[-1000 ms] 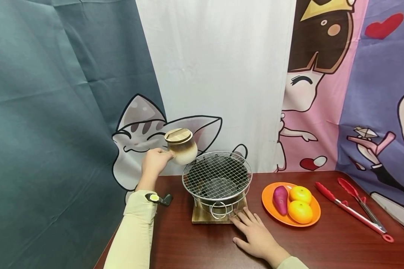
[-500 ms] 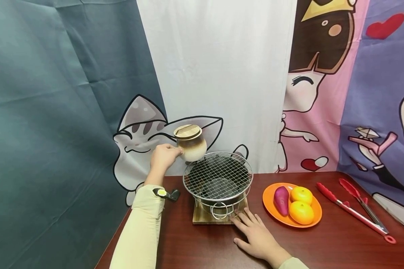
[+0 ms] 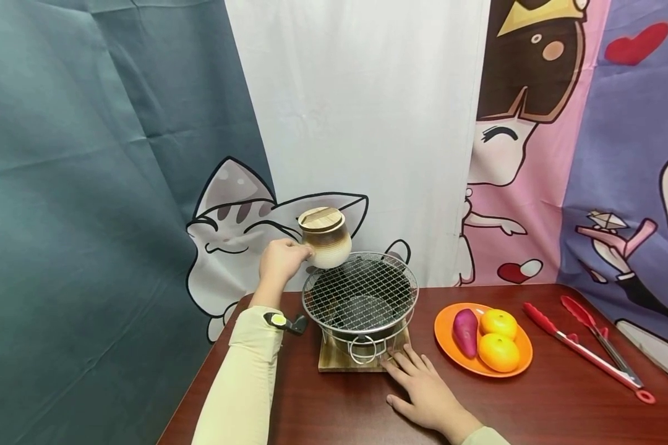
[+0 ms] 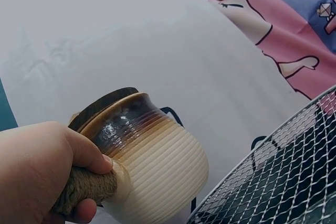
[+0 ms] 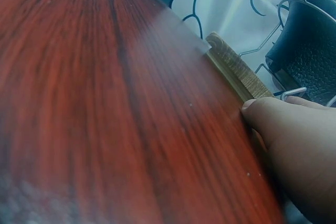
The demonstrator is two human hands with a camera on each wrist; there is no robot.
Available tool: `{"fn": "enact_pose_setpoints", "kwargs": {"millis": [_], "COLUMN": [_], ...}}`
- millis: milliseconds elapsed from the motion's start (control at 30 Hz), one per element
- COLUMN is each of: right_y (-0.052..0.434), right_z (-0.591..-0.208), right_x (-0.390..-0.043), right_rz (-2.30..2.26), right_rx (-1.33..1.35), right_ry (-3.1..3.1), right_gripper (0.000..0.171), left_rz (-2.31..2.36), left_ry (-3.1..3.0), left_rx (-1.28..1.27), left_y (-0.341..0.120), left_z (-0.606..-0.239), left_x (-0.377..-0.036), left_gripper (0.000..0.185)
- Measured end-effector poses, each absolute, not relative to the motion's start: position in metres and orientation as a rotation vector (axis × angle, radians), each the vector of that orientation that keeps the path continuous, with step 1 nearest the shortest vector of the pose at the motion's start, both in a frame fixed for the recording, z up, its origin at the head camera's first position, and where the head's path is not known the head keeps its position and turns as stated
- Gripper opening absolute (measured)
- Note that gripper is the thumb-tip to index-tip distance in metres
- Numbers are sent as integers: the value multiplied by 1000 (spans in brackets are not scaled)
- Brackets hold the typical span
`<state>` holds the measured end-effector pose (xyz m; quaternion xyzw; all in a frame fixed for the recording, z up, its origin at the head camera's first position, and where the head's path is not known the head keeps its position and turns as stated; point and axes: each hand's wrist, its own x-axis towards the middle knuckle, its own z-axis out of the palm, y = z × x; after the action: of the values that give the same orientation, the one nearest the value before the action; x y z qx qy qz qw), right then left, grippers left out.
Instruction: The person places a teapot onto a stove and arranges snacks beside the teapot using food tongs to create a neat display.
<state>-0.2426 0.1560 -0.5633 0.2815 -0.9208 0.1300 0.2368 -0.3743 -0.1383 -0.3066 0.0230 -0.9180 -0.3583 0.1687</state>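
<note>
Lidded ceramic jar (image 3: 325, 238) | rigid, breakable, likely weighty; glaze slick | left hand (image 3: 280, 261) grips rope-wrapped handle (image 4: 86, 187), above grill mesh (image 3: 359, 292) far-left rim | right hand (image 3: 425, 392) flat, fingertips at wooden base (image 3: 334, 360)

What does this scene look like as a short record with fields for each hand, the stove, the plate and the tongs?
left hand: grips the rope-wrapped handle of a ceramic pot, held in the air at the grill's rear left edge
pot lid: wooden, on the pot
right hand: flat on the table, fingertips at the wooden base
stove: round wire grill on top, standing on the wooden base
plate: orange, holds a purple sweet potato and two oranges
tongs: red, lying on the table right of the plate
</note>
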Motion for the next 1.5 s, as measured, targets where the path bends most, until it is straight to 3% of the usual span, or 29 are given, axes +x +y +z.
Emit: {"fn": "enact_pose_setpoints", "kwargs": {"millis": [1500], "right_y": [155], "right_z": [-564], "right_x": [-241], "right_rz": [369], "right_rx": [772], "right_ry": [-2507], "right_gripper": [63], "left_rz": [-1100], "left_ry": [-2553], "left_rx": [-28], "left_y": [-121], "left_z": [-339], "left_x": [-379], "left_gripper": [24]}}
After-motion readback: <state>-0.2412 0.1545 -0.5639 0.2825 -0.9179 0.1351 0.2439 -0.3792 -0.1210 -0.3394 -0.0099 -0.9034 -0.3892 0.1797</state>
